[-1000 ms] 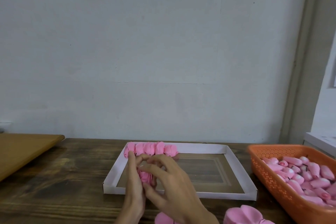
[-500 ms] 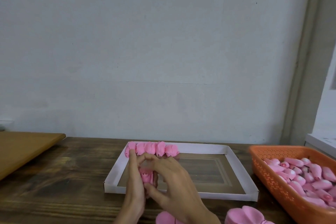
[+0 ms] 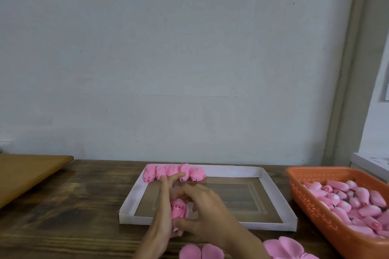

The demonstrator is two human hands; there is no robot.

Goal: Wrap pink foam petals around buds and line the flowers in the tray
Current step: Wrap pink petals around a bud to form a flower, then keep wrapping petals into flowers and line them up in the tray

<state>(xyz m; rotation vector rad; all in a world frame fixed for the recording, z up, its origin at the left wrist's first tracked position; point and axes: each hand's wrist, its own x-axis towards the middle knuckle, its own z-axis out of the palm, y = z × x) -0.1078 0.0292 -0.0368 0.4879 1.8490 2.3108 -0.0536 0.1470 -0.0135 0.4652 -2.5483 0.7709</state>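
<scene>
Over the near edge of the tray point(image 3: 231, 171), the flower point(image 3: 179, 209) sat between both hands — left hand point(image 3: 163, 214) flat against its left side, fingers straight; right hand point(image 3: 203, 212) curled round its right side. Dark wood desk point(image 3: 73, 206), pale wall point(image 3: 189, 69) behind. Row of five flowers point(image 3: 174, 172) lined the tray's far-left rim. Held flower's bloom faced up toward camera — long axis roughly upright, base hidden.

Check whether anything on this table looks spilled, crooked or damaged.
Nothing stands out. The finished flowers sit in a tidy row along the far rim of the tray, the buds lie inside the orange basket, and the loose petals lie on the table by the right hand.
</scene>
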